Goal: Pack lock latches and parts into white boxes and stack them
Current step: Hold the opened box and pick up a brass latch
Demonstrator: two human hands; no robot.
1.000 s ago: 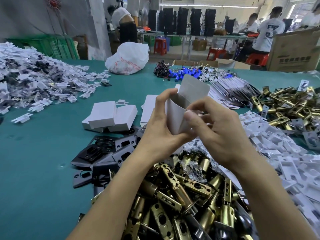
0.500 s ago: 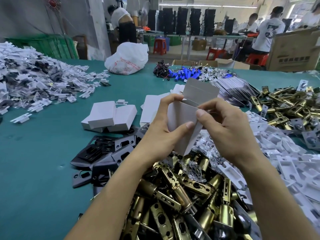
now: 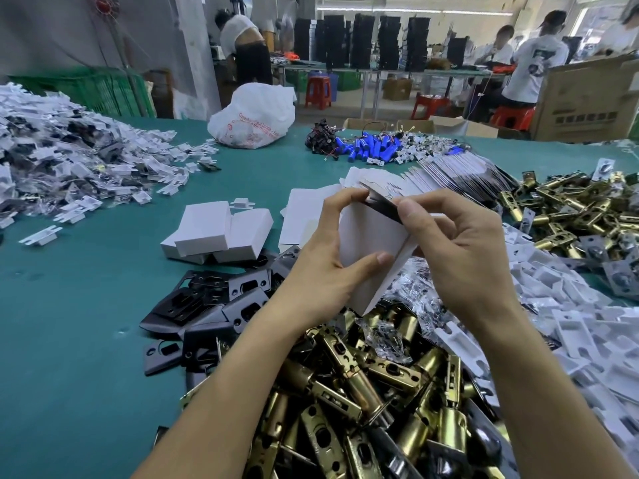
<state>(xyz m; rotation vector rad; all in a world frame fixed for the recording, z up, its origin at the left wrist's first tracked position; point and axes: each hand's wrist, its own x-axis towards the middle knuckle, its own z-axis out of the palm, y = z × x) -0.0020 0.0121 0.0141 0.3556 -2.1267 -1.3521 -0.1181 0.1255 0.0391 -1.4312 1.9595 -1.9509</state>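
I hold a white box (image 3: pixel 366 243) in the air above a heap of brass lock latches (image 3: pixel 356 385). My left hand (image 3: pixel 321 267) grips its left side, thumb across the front face. My right hand (image 3: pixel 463 250) holds the right side, its fingertips pinching the top flap, where a dark opening shows. Closed white boxes (image 3: pixel 214 233) lie stacked on the green table (image 3: pixel 76 326) to the left. Black strike plates (image 3: pixel 211 302) lie beside the latches.
White plastic inserts (image 3: pixel 567 326) are heaped at the right, with more brass latches (image 3: pixel 581 209) behind. Flat box blanks (image 3: pixel 449 174) fan out at the centre back. A big pile of white parts (image 3: pixel 69 160) fills the far left. A white bag (image 3: pixel 256 115) and blue cylinders (image 3: pixel 373 150) sit further back.
The box has been turned and lowered a little, and its upright top flap has been folded down toward the opening under my right fingers.
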